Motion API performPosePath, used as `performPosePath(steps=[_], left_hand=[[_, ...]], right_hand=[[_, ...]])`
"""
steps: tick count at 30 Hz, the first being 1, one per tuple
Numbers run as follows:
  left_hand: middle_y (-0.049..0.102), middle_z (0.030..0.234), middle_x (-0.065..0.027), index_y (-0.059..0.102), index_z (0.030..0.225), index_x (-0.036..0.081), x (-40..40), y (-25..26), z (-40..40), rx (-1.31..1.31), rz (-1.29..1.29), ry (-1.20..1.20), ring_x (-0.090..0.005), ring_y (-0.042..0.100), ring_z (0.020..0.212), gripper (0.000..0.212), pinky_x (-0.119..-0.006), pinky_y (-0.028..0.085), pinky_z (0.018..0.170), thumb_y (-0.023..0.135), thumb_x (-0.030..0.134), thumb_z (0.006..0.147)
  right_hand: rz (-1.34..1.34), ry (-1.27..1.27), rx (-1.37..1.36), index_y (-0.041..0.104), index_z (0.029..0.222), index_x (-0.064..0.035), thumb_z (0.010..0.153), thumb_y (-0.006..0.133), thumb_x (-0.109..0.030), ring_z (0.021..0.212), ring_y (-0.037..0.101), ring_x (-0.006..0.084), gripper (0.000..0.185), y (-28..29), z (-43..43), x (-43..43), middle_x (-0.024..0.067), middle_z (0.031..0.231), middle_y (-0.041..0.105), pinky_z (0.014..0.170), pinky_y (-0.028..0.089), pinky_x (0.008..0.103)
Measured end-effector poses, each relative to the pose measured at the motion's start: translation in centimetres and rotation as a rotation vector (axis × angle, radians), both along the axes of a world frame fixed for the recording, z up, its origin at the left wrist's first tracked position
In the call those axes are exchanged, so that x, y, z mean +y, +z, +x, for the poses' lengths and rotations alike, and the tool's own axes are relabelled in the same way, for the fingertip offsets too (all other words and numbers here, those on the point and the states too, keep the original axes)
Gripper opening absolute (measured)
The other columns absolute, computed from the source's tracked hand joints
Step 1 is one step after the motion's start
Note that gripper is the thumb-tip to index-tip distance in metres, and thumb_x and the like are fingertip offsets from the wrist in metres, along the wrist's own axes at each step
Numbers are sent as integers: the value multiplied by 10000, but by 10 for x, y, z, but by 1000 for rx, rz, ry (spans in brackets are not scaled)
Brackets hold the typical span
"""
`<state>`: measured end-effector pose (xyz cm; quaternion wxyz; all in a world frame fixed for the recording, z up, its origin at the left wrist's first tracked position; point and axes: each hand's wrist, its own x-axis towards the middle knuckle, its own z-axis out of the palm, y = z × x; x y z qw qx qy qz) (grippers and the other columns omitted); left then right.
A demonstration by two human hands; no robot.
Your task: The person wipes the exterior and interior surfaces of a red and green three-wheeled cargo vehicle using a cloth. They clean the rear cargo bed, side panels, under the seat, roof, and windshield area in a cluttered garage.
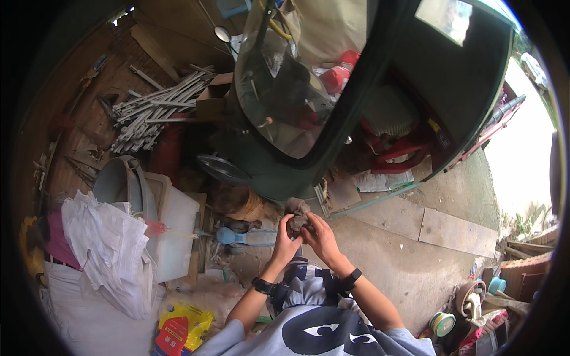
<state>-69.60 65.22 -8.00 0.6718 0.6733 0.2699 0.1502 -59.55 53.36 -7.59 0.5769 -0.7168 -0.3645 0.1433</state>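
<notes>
A crumpled grey-brown cloth (297,208), possibly a rag, is held up between both hands in front of my chest. My left hand (286,238) grips its left side with fingers and thumb. My right hand (321,237) presses on its right and lower side, the thumb near the other thumb. Each wrist wears a black band or watch. Past the cloth stands the dark green front of a small cabbed vehicle (276,180) with a clear windshield.
Left are a white plastic box (180,238), a metal basin (116,180), white sacks (109,249) and a pile of pale rods (153,107). A light blue plastic object (249,237) lies left of my hands. Boards (458,231) lie on the concrete; assorted items crowd the lower right.
</notes>
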Motion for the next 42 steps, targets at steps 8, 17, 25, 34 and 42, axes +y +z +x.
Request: performPosePath(steps=[8, 17, 25, 34, 42], left_hand=[[563, 1316, -173, 469, 1371, 12, 139, -37, -5, -136, 545, 231, -290, 601, 1172, 511, -386, 500, 997, 685, 10, 908], [625, 1239, -200, 543, 1276, -7, 195, -25, 32, -140, 789, -6, -342, 616, 1149, 333, -405, 478, 994, 554, 98, 960], [621, 1199, -229, 559, 1248, -21, 295, -2, 94, -42, 584, 209, -389, 599, 1142, 348, -424, 464, 1002, 568, 23, 902], [596, 1300, -243, 538, 1337, -24, 377, -31, 133, -191, 701, 219, -388, 560, 1254, 552, -398, 421, 1085, 527, -131, 795], [634, 1314, -180, 514, 1396, -40, 390, 2, 110, -123, 588, 310, -255, 576, 1248, 572, -333, 401, 1103, 502, -149, 834]], right_hand=[[1, 2, -348, 418, 1445, 71, 927, 603, -123, 1417, 358, 463, 583, 16, -20, 148, 272, 1477, 441, 1172, 326, 492], [5, -75, -532, 342, 1513, 92, 892, 606, -224, 1489, 256, 480, 745, -6, -15, 220, 311, 1620, 233, 1209, 253, 522], [-161, -216, -613, 361, 1540, -2, 968, 499, -227, 1495, 332, 359, 630, -10, -7, 264, 175, 1624, 331, 1212, 246, 499], [-78, -97, -506, 436, 1510, -66, 897, 582, -254, 1494, 294, 389, 658, -9, 9, 251, 186, 1578, 377, 1174, 293, 535], [303, 117, 122, 617, 1270, -50, 765, 721, -122, 1190, 576, 367, 521, 22, -16, 203, 156, 1345, 588, 1031, 470, 414]])
